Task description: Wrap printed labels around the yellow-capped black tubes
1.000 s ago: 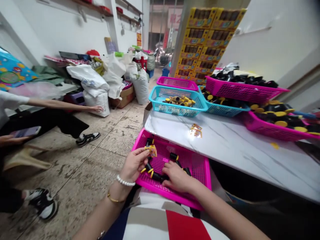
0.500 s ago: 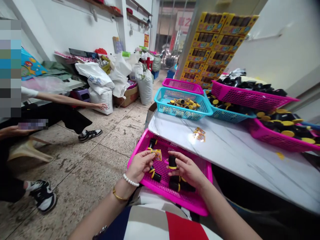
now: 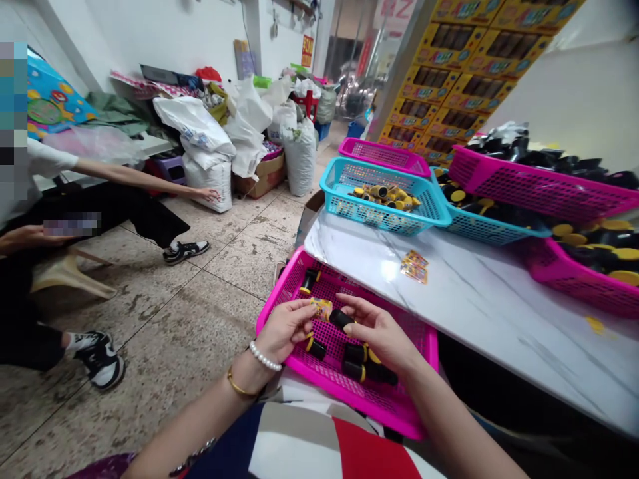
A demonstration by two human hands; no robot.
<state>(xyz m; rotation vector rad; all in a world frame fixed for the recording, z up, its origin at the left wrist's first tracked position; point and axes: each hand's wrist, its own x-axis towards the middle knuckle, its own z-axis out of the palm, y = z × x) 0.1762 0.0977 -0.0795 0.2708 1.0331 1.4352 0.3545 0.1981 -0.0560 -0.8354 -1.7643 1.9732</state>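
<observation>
My left hand [image 3: 288, 327] pinches a small yellow printed sticker [image 3: 321, 309] between thumb and fingertips. Close to its right, my right hand [image 3: 375, 327] grips a black cylinder piece [image 3: 341, 319], now lying tilted with one end toward the sticker. Both hands are over a pink basket [image 3: 269, 313] at my lap. Several black pieces with yellow rims lie in that basket, among them one at the upper left [image 3: 310, 281] and one below my left fingers [image 3: 316, 348].
On the marble table [image 3: 369, 246] are more yellow stickers [image 3: 415, 267], a blue basket [image 3: 384, 223] of yellow pieces, and pink baskets [image 3: 544, 189] of black parts. Yellow boxes [image 3: 449, 86] are stacked behind. At left sits a person with one arm [image 3: 144, 179] stretched out.
The black piece in my right hand has tipped from upright to sideways, closer to the sticker. The camera view has shifted, so the surroundings sit differently in the picture.
</observation>
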